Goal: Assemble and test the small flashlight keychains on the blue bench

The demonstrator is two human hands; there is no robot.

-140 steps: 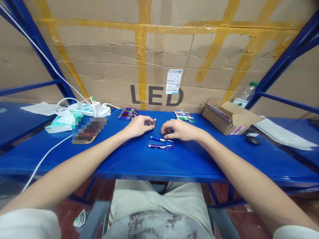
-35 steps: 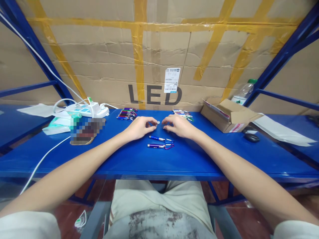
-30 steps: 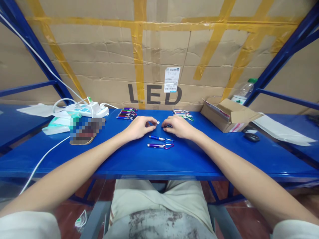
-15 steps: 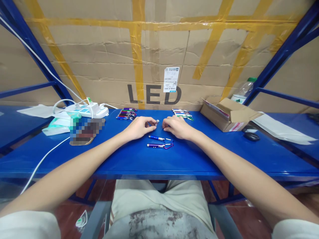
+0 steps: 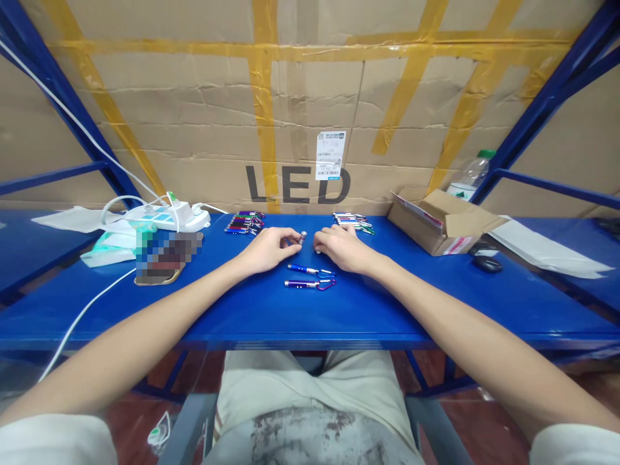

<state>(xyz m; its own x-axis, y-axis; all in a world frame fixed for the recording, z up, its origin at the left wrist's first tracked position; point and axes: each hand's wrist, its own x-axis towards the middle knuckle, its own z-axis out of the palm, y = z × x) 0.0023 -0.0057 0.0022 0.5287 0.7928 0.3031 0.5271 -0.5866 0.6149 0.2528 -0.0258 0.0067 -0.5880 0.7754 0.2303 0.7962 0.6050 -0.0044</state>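
Note:
Above the middle of the table my left hand (image 5: 269, 249) is closed, thumb and fingers pinching a small silvery cylinder (image 5: 303, 237) that stands up from the fingertips. My right hand (image 5: 341, 247) faces it, a short gap apart, with its fingers curled together. A small pale speck shows at those fingertips, too little to name. Just below both hands lie a blue keychain penlight (image 5: 301, 268) and a purple keychain penlight (image 5: 301, 284), each with a carabiner clip pointing right. Behind my left hand rests a row of several penlights (image 5: 242, 223), and behind my right hand another row (image 5: 346, 220).
A power strip (image 5: 186, 217) with white cables, a plastic packet (image 5: 110, 245) and a partly blurred-out phone-like item (image 5: 169, 258) lie left. To the right are an open cardboard box (image 5: 431, 223), a black mouse (image 5: 487, 263), white sheets (image 5: 547, 248) and a bottle (image 5: 469, 177).
The camera view has shifted slightly. Both hands keep nearly the same pose, and a pale speck now shows under my right fingertips. The penlights lie as before.

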